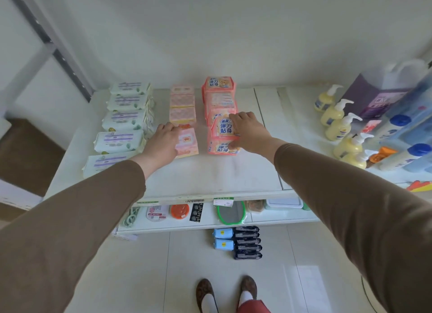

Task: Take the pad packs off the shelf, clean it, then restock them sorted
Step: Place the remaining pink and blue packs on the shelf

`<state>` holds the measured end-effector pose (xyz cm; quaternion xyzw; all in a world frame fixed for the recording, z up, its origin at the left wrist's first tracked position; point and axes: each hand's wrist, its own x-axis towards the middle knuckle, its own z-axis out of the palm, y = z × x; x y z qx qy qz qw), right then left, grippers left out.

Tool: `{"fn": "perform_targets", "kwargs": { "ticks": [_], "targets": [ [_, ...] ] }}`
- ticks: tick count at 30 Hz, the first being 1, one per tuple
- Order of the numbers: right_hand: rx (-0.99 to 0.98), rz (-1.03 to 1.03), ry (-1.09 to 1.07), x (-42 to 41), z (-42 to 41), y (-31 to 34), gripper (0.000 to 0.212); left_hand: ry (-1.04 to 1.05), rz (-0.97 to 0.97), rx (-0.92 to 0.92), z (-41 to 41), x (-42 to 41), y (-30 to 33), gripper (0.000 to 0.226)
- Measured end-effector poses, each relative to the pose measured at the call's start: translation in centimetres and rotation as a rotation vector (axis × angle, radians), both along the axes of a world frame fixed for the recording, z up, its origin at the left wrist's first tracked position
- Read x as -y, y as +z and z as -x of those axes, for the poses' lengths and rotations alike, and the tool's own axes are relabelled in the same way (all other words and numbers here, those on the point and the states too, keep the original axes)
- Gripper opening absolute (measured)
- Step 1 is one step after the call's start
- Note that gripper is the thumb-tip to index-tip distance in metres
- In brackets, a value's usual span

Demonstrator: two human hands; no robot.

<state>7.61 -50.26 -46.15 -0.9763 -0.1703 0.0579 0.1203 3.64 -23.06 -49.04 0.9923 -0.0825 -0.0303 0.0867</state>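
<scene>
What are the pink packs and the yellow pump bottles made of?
The coral-pink printed pad packs look like thin, glossy plastic film: wrinkled with soft corners. The pale yellow pump bottles seem to be smooth, hard plastic with white pumps, probably see-through, though blur leaves that unsure.

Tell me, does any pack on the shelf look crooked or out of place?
Yes. In the coral row, the pack that the right hand holds is tilted up, not flat like the others. Blue and black packs sit on the floor, off the shelf. The left hand rests on a pale pink pack.

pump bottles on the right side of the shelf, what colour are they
Pale yellow pump bottles with white pump heads, seen in the head view.
</scene>
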Motion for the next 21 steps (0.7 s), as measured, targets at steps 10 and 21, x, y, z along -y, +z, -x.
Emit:
{"fn": "perform_targets", "kwargs": {
  "ticks": [10,21],
  "targets": [
    [-0.011,0.050,0.026,-0.5,-3.5,-1.6,0.091,-0.020,0.018,-0.009,-2.8,0.4,-0.8,0.071],
    [0.007,0.043,0.056,-0.6,-5.1,-2.7,0.093,-0.016,0.032,0.023,-4.1,-0.1,-1.8,0.064]
  ]
}}
